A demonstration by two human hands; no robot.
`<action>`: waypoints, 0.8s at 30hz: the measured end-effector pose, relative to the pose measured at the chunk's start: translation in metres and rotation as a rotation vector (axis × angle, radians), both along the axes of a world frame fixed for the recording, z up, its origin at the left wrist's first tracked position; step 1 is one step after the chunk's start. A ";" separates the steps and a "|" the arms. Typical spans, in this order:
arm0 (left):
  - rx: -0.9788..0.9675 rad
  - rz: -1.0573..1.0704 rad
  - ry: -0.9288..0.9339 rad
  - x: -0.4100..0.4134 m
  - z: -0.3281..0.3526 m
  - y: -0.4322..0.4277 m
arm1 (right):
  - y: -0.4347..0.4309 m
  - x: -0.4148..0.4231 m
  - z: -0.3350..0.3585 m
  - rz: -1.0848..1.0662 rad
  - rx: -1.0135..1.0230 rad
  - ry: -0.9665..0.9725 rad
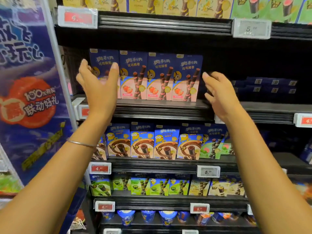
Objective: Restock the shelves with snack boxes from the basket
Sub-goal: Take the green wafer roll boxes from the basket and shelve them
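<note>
Supermarket shelves (pixel 160 108) fill the frame; left hand (pixel 99 85) and right hand (pixel 219 93), spread wide and holding nothing, flank the four snack boxes (pixel 160 76) at centre, probably to square the row

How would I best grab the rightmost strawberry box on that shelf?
Probably from the front right: the rightmost strawberry box stands upright with its right side free, while its left side sits against the neighbouring box. Pinch it near the top, thumb on the front face, fingers round the free right edge.

Thin silver bangle (pixel 81 143), bare left forearm (pixel 55 169)
</note>
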State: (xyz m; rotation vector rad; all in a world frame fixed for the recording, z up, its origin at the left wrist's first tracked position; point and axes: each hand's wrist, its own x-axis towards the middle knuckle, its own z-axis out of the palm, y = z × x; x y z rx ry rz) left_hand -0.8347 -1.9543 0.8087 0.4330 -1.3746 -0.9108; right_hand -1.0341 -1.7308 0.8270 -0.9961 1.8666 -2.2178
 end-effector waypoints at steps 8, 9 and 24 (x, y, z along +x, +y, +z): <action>-0.264 -0.056 -0.138 0.004 -0.146 0.115 | 0.089 0.061 -0.110 0.062 -0.122 -0.076; -0.233 -0.085 -0.194 0.006 -0.178 0.134 | 0.104 0.065 -0.134 0.068 -0.091 -0.119; 0.917 -0.328 -0.924 0.075 -0.562 0.380 | 0.313 0.103 -0.536 0.056 0.735 -0.750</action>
